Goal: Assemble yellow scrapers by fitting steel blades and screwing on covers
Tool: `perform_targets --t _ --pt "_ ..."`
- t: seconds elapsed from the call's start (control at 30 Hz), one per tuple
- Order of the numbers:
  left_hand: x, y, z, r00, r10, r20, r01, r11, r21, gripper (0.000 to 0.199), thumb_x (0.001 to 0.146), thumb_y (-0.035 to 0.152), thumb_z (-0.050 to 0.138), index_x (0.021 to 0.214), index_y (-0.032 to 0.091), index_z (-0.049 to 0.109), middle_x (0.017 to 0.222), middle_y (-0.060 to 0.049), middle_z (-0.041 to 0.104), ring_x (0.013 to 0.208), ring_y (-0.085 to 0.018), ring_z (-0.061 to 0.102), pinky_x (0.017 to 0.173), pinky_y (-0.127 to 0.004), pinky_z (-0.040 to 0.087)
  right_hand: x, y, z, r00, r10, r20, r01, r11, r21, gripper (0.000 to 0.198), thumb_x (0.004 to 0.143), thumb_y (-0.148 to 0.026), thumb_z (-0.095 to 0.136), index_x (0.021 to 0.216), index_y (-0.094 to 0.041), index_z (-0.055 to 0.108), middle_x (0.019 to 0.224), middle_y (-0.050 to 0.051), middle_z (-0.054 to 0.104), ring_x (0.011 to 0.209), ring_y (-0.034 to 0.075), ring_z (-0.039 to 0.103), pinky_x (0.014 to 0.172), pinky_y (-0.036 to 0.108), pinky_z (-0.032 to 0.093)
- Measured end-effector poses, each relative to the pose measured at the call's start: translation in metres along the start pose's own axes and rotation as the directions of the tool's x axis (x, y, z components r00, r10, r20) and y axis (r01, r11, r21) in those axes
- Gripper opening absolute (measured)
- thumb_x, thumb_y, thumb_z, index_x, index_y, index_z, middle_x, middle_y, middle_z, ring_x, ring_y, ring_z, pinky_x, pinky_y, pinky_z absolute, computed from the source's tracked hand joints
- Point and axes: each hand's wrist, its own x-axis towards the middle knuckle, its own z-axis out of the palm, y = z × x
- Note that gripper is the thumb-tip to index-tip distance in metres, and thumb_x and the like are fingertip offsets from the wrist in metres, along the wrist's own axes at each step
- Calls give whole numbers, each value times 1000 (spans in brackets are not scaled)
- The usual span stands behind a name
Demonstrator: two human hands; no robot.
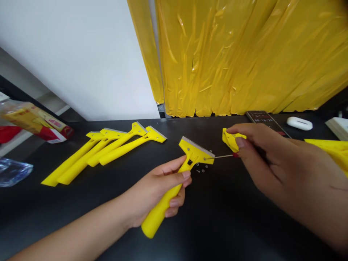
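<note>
My left hand (165,188) is wrapped round the handle of a yellow scraper (160,208), its wide head tilted up and away. A metal blade edge and two screws show on that head. My right hand (261,156) is closed on a thin screwdriver (221,156); only its shaft and a bit of red handle show. The tip meets the right-hand screw of the scraper head. A small yellow plastic piece (230,140) shows at my right thumb and forefinger; whether they hold it or it lies behind them I cannot tell. Small nuts and screws (202,170) lie on the table beneath the scraper head.
Several yellow scrapers (122,148) lie overlapping on the black table (108,224) at left. A phone (265,119) with a running timer and a white earbud case (299,123) are at back right. More yellow parts (330,148) sit beyond my right wrist. Yellow plastic sheeting (231,58) hangs behind.
</note>
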Motion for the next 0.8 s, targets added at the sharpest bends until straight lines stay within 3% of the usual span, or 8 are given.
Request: perform_targets --t 0.1,0.23,0.3,0.43,0.53,0.63,0.8 --pt "0 0 1 1000 -17 15 17 1000 8 24 101 32 79 116 23 63 92 3 57 50 -3 47 42 -16 36 0 2 -3 996 -81 25 76 984 160 25 108 -30 57 131 -23 62 111 7 79 94 24 79 78 37 61" --pt "-1 1 2 1000 -25 2 25 1000 15 30 100 32 80 123 25 63 94 3 57 50 -3 47 42 -17 34 3 1 -2 976 -212 53 211 977 18 16 111 -31 55 119 -21 65 102 7 81 81 24 78 68 37 56" --pt "-1 1 1 1000 -23 -18 23 1000 6 32 99 32 82 124 25 63 95 2 57 50 -3 47 42 -18 34 4 0 -2 969 -238 69 237 971 27 17 111 -24 52 123 -20 64 105 8 80 84 24 78 72 37 56" --pt "0 1 0 1000 -29 -1 29 1000 8 27 100 31 80 121 24 63 94 3 57 49 -3 47 42 -17 35 3 -4 -3 968 -210 135 182 965 190 17 110 -26 55 126 -24 60 110 4 76 92 21 75 77 35 54" --pt "1 2 1 1000 -25 -13 25 1000 6 27 101 29 77 123 25 62 94 3 58 49 -3 46 41 -17 35 1 -6 -5 975 -189 114 167 969 184 14 111 -28 55 121 -24 63 105 3 77 89 21 75 78 36 53" --pt "2 2 2 1000 -24 -19 24 1000 0 26 102 29 76 122 24 60 93 3 58 49 -3 46 41 -16 35 0 -5 -6 982 -163 91 145 974 176 19 107 -22 54 123 -25 63 110 4 77 98 22 75 85 37 54" --pt "0 2 3 1000 -26 4 26 1000 4 22 103 29 75 119 24 60 93 3 58 49 -3 46 40 -16 36 -1 -1 -4 991 -113 71 101 983 152 18 107 -25 56 124 -25 63 106 4 78 89 22 76 78 37 56"
